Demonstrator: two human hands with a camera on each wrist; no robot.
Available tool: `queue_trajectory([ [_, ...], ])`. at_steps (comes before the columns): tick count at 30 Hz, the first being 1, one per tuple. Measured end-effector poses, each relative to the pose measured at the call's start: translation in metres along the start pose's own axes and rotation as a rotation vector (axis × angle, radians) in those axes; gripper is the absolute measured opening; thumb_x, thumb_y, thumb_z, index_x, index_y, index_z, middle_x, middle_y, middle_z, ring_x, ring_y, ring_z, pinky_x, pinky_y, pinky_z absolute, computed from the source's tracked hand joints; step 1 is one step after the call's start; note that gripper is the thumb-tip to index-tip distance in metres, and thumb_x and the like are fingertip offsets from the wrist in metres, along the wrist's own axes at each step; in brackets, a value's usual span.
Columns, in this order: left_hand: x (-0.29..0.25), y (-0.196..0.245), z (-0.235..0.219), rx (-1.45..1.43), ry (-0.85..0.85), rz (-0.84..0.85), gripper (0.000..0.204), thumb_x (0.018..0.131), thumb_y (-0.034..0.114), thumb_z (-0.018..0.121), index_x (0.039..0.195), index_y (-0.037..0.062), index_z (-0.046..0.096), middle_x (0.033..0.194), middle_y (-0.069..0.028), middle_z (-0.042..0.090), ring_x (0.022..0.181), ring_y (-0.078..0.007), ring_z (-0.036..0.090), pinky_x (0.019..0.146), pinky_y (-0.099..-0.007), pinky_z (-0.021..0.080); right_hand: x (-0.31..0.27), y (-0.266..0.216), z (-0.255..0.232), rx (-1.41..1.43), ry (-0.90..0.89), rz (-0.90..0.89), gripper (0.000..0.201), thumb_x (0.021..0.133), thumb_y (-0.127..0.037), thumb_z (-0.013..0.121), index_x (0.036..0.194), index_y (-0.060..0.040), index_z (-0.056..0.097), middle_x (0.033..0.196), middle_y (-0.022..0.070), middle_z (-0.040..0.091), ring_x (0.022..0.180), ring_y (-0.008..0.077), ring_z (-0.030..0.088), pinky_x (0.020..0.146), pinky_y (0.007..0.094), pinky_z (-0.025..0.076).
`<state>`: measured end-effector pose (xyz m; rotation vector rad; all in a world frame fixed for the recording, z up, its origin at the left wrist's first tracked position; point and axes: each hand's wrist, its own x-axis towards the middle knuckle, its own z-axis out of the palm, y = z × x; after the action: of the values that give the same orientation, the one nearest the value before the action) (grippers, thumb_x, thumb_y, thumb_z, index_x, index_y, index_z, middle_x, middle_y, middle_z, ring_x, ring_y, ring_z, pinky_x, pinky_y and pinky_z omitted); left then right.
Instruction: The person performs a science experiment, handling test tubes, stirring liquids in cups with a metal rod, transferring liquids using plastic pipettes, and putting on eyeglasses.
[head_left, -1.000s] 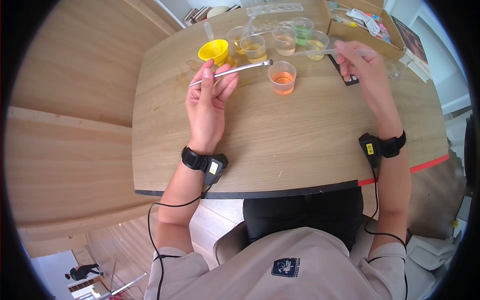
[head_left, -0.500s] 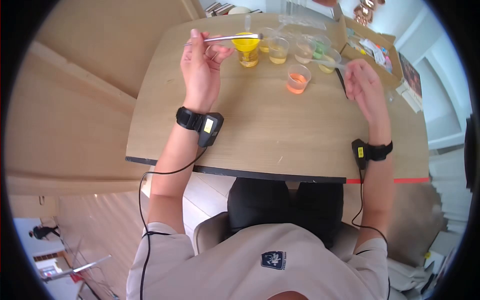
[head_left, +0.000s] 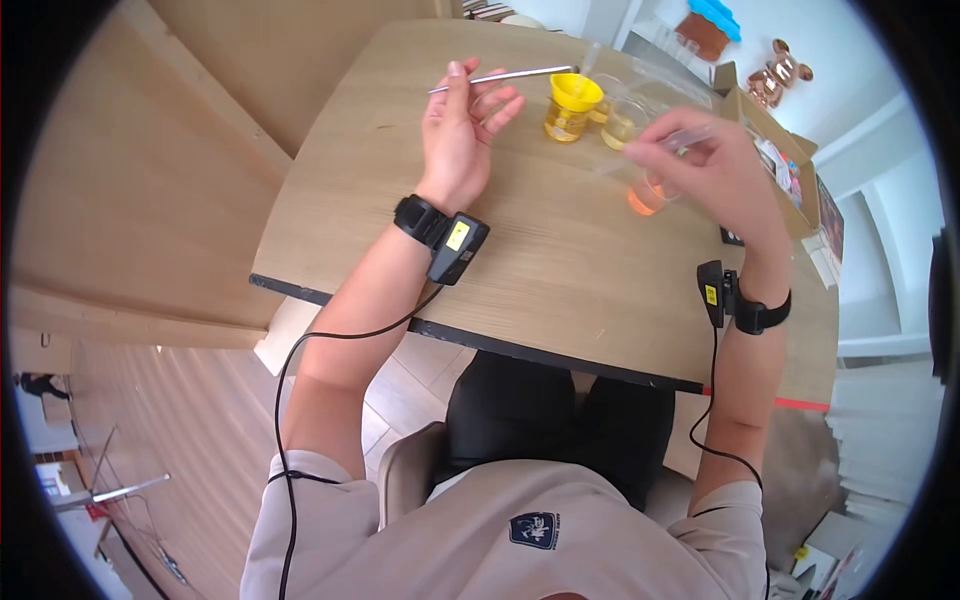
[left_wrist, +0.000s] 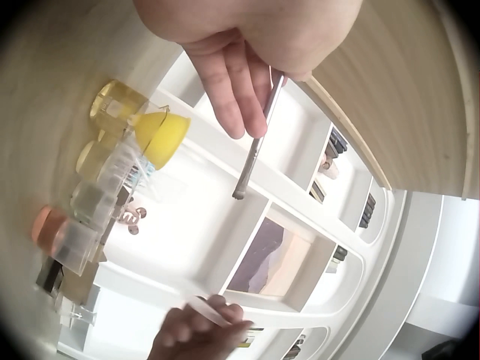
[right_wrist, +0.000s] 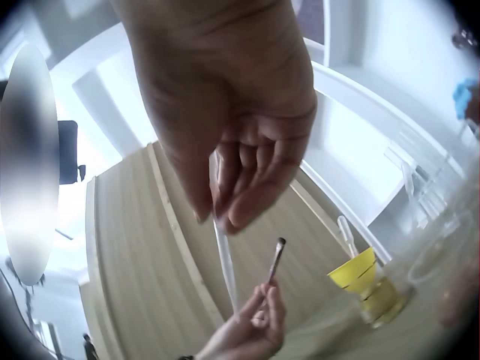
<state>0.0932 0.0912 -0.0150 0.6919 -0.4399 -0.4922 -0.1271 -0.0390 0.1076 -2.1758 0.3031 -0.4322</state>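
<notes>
My left hand (head_left: pixel 458 150) pinches a thin metal spatula (head_left: pixel 520 75) between thumb and fingers. Its small, darker scoop-like end points right, near the yellow funnel (head_left: pixel 576 92). That funnel sits on a clear cup of yellow liquid (head_left: pixel 566 126), and a plastic dropper (right_wrist: pixel 346 232) stands in it. In my right hand (head_left: pixel 720 180) is a translucent plastic pipette (right_wrist: pixel 226 262), pinched by thumb and fingertips, its thin end sticking out past them. From the head view, this hand overlaps a cup of orange liquid (head_left: pixel 645 201). Both hands are raised above the table.
More clear cups of pale liquid (head_left: pixel 618 132) stand behind the orange one. To the right is a cardboard box (head_left: pixel 805 150) with packets in it, beside a shiny bear figure (head_left: pixel 778 75). A wooden panel (head_left: pixel 200 130) rises left of the table (head_left: pixel 500 270).
My right hand has moved left with the pipette, across the orange cup. The left hand keeps the spatula, now beside the funnel. The head view has shifted and turned.
</notes>
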Motion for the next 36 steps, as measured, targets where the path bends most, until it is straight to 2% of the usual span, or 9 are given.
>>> queue_trajectory([
  [2,0.0,0.001,-0.002,-0.01,0.025,0.004,0.043,0.106,0.039,0.051,0.126,0.0014,0.05,0.111,-0.0152,0.067,0.092,-0.0208,0.071,0.088,-0.0385,0.061,0.01,-0.002,0.012,-0.188,-0.11,0.05,0.015,0.09,-0.016,0.074,0.094,-0.0015,0.07,0.081,0.0037,0.07,0.062,0.0093,0.063,0.054,0.0226,0.048],
  [4,0.0,0.002,-0.001,-0.003,-0.003,0.017,0.043,0.106,0.038,0.051,0.127,0.001,0.049,0.111,-0.0156,0.067,0.092,-0.0207,0.071,0.089,-0.039,0.061,0.016,0.005,0.025,-0.254,-0.037,-0.176,0.018,0.089,-0.015,0.075,0.098,-0.0018,0.065,0.081,0.0038,0.07,0.067,0.0109,0.065,0.056,0.0252,0.047],
  [6,-0.001,0.004,0.0,0.015,0.017,0.03,0.044,0.106,0.039,0.051,0.126,0.0006,0.049,0.108,-0.0159,0.068,0.089,-0.0195,0.07,0.087,-0.0383,0.062,0.017,0.0,0.032,-0.271,-0.033,-0.176,0.022,0.089,-0.015,0.075,0.102,-0.0023,0.063,0.082,0.0043,0.07,0.069,0.0122,0.066,0.058,0.0267,0.048],
  [11,-0.004,0.004,0.001,0.147,-0.044,0.068,0.043,0.107,0.041,0.049,0.119,-0.0002,0.051,0.097,-0.0126,0.065,0.067,-0.0154,0.063,0.062,-0.0341,0.06,0.007,-0.01,0.031,-0.302,-0.018,-0.044,0.032,0.088,-0.015,0.075,0.112,-0.0044,0.055,0.083,0.0057,0.07,0.071,0.0154,0.067,0.063,0.0301,0.05],
  [14,-0.007,0.004,0.004,0.184,-0.038,0.096,0.043,0.107,0.041,0.048,0.116,-0.0008,0.051,0.093,-0.0112,0.062,0.061,-0.0147,0.059,0.054,-0.0335,0.055,0.002,-0.002,0.029,-0.293,0.065,-0.151,0.033,0.087,-0.014,0.075,0.112,-0.005,0.055,0.082,0.0063,0.07,0.069,0.0176,0.067,0.063,0.0312,0.05],
  [22,-0.011,-0.001,0.004,0.32,-0.047,0.122,0.045,0.109,0.042,0.039,0.117,-0.0015,0.047,0.094,-0.0137,0.06,0.065,-0.0197,0.064,0.06,-0.0376,0.06,0.005,0.018,0.024,-0.403,-0.041,-0.149,0.026,0.089,-0.017,0.073,0.102,-0.0048,0.054,0.078,0.0106,0.066,0.073,0.0291,0.064,0.064,0.0372,0.047],
  [25,-0.011,-0.002,0.003,0.346,-0.061,0.124,0.044,0.109,0.041,0.038,0.118,-0.001,0.047,0.094,-0.0138,0.06,0.068,-0.0218,0.066,0.063,-0.0404,0.062,0.01,0.044,0.026,-0.284,-0.003,-0.357,0.025,0.091,-0.02,0.072,0.098,-0.0041,0.054,0.069,0.0077,0.062,0.061,0.0159,0.059,0.058,0.0304,0.043],
  [28,-0.01,-0.004,0.001,0.349,-0.055,0.114,0.042,0.11,0.039,0.036,0.119,-0.0006,0.047,0.094,-0.0139,0.06,0.067,-0.0229,0.067,0.063,-0.0418,0.062,0.009,0.034,0.019,-0.328,-0.103,-0.262,0.019,0.088,-0.016,0.072,0.094,-0.0051,0.058,0.076,0.011,0.066,0.073,0.0299,0.063,0.064,0.0397,0.046],
  [36,-0.01,-0.007,-0.002,0.377,-0.054,0.087,0.042,0.11,0.037,0.033,0.12,-0.0013,0.047,0.095,-0.0147,0.061,0.068,-0.0244,0.067,0.064,-0.0422,0.061,0.013,0.043,0.022,-0.311,-0.111,-0.262,0.018,0.087,-0.015,0.072,0.094,-0.0058,0.059,0.077,0.0093,0.065,0.072,0.0283,0.063,0.065,0.0402,0.046],
])
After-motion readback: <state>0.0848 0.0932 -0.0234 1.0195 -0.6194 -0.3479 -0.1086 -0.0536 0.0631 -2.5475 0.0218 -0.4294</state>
